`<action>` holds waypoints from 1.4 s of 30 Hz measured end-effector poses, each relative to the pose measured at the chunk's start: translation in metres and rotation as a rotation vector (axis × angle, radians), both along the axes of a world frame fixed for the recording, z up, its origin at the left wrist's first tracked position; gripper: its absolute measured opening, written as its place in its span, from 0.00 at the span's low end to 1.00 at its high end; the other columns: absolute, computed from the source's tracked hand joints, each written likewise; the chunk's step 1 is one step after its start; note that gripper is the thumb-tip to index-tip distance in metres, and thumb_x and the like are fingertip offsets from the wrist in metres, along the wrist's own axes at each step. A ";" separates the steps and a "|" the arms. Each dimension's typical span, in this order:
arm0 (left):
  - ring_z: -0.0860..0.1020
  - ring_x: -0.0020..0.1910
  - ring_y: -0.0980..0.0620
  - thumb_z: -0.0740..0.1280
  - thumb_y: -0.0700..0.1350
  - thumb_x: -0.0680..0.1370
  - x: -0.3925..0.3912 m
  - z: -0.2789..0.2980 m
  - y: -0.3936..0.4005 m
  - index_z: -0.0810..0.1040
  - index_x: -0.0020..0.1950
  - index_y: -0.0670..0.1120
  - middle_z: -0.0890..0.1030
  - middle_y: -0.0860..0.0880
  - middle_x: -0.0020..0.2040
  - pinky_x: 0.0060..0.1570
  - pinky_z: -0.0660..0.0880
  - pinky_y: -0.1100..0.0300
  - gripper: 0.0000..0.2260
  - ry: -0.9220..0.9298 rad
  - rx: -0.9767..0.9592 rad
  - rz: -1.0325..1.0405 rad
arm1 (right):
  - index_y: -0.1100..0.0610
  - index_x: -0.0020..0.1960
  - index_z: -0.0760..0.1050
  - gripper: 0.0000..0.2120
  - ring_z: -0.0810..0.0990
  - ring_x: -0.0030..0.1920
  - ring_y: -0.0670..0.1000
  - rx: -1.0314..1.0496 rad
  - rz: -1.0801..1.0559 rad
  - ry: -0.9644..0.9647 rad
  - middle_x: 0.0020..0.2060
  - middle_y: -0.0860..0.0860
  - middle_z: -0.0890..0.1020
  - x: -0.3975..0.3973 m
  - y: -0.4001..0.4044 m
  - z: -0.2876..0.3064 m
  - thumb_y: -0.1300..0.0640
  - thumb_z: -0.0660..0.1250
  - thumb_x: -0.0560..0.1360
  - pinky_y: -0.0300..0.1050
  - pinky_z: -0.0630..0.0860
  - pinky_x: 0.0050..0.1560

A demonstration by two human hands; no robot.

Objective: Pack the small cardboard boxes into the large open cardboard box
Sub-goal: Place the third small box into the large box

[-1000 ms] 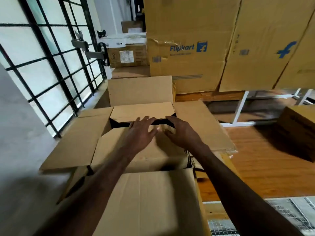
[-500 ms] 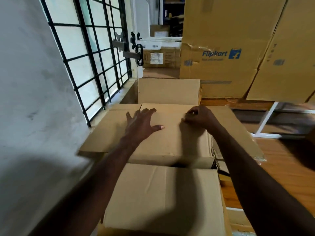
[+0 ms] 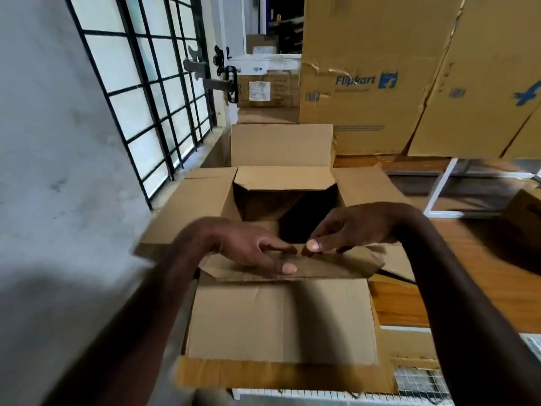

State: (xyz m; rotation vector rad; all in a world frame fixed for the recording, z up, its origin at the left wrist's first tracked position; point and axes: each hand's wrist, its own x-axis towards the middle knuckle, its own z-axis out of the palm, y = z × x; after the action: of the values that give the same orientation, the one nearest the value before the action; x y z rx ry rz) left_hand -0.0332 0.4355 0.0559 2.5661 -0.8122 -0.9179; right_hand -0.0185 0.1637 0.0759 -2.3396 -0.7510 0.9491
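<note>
The large cardboard box stands in front of me with its side and far flaps spread open. Its inside is dark, and I cannot make out any small box in it. A short near flap is folded in over the opening's near edge. My left hand pinches that flap between thumb and fingers. My right hand holds the same flap's edge just to the right, thumb and fingertips on it. Both hands nearly touch. The long near outer flap hangs toward me.
A grey wall and a barred window close the left side. Tall printed cartons are stacked behind. A wooden surface, a white frame and a brown box lie to the right.
Half a second ago both hands lay flat on cardboard covering the opening. Now the opening shows dark, and both hands have drawn back to the near flap.
</note>
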 end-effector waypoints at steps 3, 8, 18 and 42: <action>0.69 0.78 0.57 0.69 0.76 0.73 -0.006 -0.053 0.006 0.66 0.81 0.68 0.69 0.64 0.80 0.79 0.66 0.45 0.37 -0.024 -0.072 0.040 | 0.41 0.70 0.82 0.24 0.81 0.67 0.47 -0.057 0.016 -0.072 0.66 0.41 0.84 -0.007 0.005 -0.048 0.31 0.68 0.79 0.60 0.74 0.75; 0.43 0.87 0.48 0.71 0.71 0.75 -0.007 -0.112 0.008 0.49 0.84 0.71 0.49 0.59 0.88 0.82 0.38 0.36 0.44 -0.360 -0.066 0.186 | 0.39 0.85 0.61 0.38 0.56 0.86 0.55 -0.229 0.051 -0.338 0.87 0.46 0.56 -0.004 0.019 -0.093 0.47 0.75 0.80 0.63 0.58 0.84; 0.65 0.80 0.45 0.74 0.74 0.69 -0.002 -0.148 -0.016 0.48 0.86 0.58 0.68 0.51 0.80 0.82 0.49 0.33 0.55 -0.766 0.133 0.347 | 0.37 0.87 0.48 0.55 0.62 0.82 0.58 -0.299 -0.163 -0.773 0.83 0.50 0.65 -0.006 0.041 -0.150 0.40 0.80 0.72 0.66 0.49 0.82; 0.84 0.55 0.51 0.69 0.57 0.82 0.111 -0.093 -0.021 0.83 0.62 0.57 0.86 0.54 0.57 0.56 0.81 0.49 0.11 -0.705 -0.185 0.604 | 0.52 0.79 0.73 0.26 0.77 0.72 0.55 -0.134 -0.174 -0.593 0.75 0.54 0.77 0.112 0.022 -0.079 0.51 0.72 0.83 0.50 0.76 0.69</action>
State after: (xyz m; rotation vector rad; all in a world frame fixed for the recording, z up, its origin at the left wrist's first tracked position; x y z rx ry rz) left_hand 0.0776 0.4146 -0.0368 2.7037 -0.1965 0.2423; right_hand 0.0937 0.1857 -0.0027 -2.7841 -0.6931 0.2254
